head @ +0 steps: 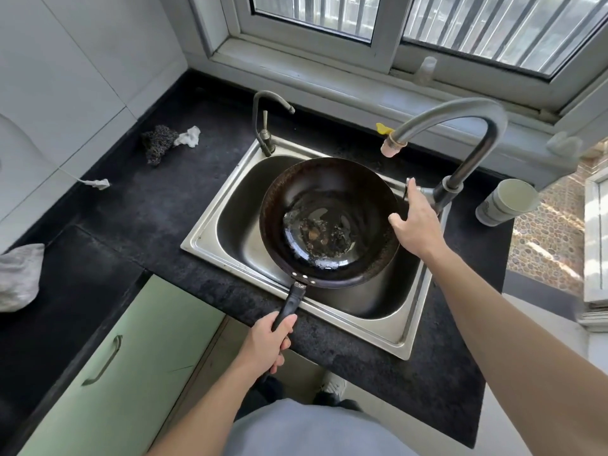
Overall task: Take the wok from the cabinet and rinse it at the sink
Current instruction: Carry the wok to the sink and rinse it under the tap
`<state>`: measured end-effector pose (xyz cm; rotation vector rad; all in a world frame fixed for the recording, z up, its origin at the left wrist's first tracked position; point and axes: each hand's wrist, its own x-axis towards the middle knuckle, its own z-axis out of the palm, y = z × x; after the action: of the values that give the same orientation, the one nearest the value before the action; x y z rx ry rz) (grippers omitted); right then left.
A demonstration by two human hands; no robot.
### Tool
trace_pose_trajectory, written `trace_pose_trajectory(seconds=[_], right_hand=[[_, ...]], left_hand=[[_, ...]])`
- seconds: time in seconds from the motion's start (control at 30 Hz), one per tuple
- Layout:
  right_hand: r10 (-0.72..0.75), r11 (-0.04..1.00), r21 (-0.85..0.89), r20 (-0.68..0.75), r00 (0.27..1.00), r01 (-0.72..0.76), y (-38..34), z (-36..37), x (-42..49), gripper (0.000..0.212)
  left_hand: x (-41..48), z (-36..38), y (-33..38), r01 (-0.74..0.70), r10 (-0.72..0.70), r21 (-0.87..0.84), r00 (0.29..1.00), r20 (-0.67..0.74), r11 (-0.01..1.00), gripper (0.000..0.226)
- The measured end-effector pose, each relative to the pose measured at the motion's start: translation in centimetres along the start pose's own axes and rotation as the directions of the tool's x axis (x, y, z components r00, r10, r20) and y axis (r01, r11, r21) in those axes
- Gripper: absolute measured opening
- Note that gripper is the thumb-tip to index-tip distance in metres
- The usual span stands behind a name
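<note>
Countertop (pixel 138 225): black, speckled; carries the sink.
Sink (pixel 210 240): stainless, single basin, dry as far as shows.
Wok (pixel 329 222): dark, held over the basin, roughly level, brown residue at the bottom. Keep it low inside the basin and shift it right so the spout clears the rim.
Tap (pixel 460 126): tall gooseneck, spout (pixel 393 148) above the wok's far right edge; no water visible.
Left hand (pixel 269 340): fist closed round the wok handle (pixel 291 304).
Right hand (pixel 416 222): fingers reaching onto the tap lever (pixel 413 189), thumb spread wide and near the wok rim. Open the lever gently to limit splash.
</note>
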<state>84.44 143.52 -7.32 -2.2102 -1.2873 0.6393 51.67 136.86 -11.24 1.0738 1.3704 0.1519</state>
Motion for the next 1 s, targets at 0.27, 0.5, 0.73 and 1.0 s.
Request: trace_pose_trajectory(seconds=[0.27, 0.5, 0.73, 1.0], right_hand=[[0.011, 1.0, -0.024, -0.009, 1.0, -0.011, -0.4, 0.3, -0.2, 0.08], [0.018, 1.0, -0.017, -0.022, 1.0, -0.019, -0.4, 0.3, -0.1, 0.081], [0.014, 1.0, -0.018, 0.004, 1.0, -0.014, 0.0, 0.1, 0.0, 0.079], [0.153, 0.979, 0.147, -0.085, 0.985, -0.139, 1.1, 1.6, -4.2, 0.071]], left_hand=[[-0.1, -0.1, 0.3, 0.001, -0.001, 0.012, 1.0, 0.002, 1.0, 0.034], [-0.2, -0.1, 0.3, 0.007, -0.007, 0.003, 1.0, 0.007, 1.0, 0.034], [-0.2, -0.1, 0.3, 0.006, -0.006, -0.005, 1.0, 0.014, 1.0, 0.033], [0.0, -0.2, 0.1, 0.014, -0.013, -0.011, 1.0, 0.021, 1.0, 0.032]])
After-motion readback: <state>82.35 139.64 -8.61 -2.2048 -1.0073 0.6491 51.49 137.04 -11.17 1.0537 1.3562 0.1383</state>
